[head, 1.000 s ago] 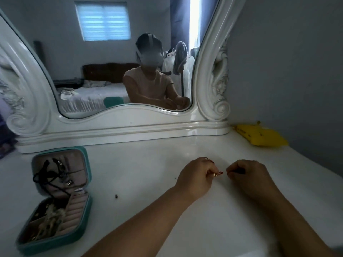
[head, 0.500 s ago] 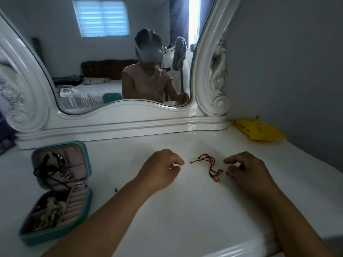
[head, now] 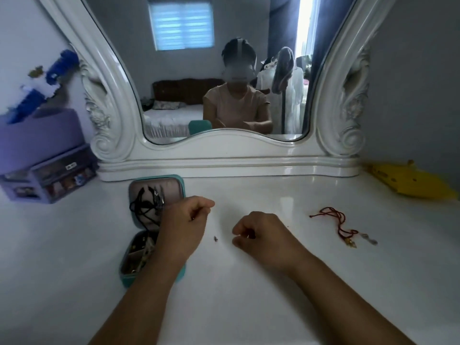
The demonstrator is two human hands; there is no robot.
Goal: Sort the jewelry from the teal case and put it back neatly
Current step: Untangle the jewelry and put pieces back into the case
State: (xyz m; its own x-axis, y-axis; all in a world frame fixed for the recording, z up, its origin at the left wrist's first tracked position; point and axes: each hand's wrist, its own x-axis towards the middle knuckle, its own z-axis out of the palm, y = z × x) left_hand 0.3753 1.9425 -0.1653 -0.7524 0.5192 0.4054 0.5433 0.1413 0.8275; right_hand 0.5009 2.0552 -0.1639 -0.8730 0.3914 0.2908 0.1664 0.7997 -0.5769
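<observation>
Dresser top [head: 249,307] glossy white | mirror [head: 224,70] behind | teal case [head: 134,280] open | both hands' fingers curled, grip unclear

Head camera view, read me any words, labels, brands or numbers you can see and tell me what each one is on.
No text is legible here.
Purple box: a small label on its front, too blurred to read.
Yellow item: dark marks, too small to read.
Teal case: no writing shows.

Our bare left hand [head: 183,226] and bare right hand [head: 263,235] wear no rings; the forearms are uncovered, and our mirrored reflection wears a short-sleeved beige T-shirt [head: 235,105].
</observation>
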